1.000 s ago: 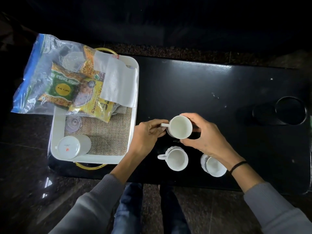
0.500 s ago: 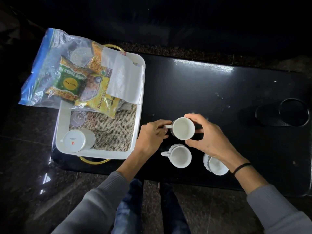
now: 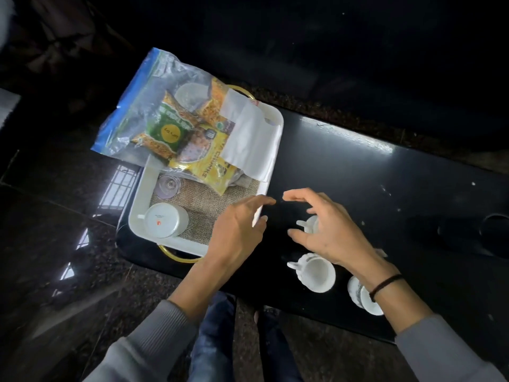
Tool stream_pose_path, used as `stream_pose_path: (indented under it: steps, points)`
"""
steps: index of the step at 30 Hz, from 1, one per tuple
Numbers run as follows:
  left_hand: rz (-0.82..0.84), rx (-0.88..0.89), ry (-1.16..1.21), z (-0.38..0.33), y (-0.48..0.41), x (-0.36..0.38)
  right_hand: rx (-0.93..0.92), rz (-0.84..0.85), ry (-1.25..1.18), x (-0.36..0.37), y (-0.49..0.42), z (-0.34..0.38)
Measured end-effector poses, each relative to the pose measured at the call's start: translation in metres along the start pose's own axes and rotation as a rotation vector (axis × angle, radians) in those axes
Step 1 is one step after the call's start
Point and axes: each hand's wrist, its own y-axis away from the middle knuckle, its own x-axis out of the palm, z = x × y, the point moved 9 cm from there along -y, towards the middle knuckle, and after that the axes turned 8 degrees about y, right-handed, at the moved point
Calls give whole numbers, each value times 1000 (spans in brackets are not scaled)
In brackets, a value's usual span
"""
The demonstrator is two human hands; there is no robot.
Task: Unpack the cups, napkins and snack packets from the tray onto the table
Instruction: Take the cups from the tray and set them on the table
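Both hands have let go of the white cup (image 3: 310,225) they held half a second ago: it now stands on the black table (image 3: 385,188), partly hidden behind the right hand (image 3: 330,230), whose fingers are spread and hold nothing. The left hand (image 3: 237,230) has moved left, open and empty, over the near right corner of the white tray (image 3: 143,194). Two more cups (image 3: 316,271) stand nearer on the table, while an upturned cup (image 3: 165,220), the napkins (image 3: 250,139) and the bagged snack packets (image 3: 176,133) remain in the tray.

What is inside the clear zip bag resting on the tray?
The zip bag holds snack packets, green and yellow ones showing through. A white napkin covers its right end, so anything beneath cannot be seen.
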Motion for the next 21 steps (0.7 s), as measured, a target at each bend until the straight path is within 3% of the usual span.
stream_pose_path:
  steps: [6,12,17,21]
  points:
    - [-124,-11,-202,34,9,-67,-83,77,-3,52,-44,70]
    - [-101,-90,-389,90,20,-98,-140,176,46,103,-69,122]
    - [-6,-117,-427,116,27,-94,-110,205,94,124,-74,130]
    - [-69,-46,-364,114,29,-100,-58,210,78,126,-73,124]
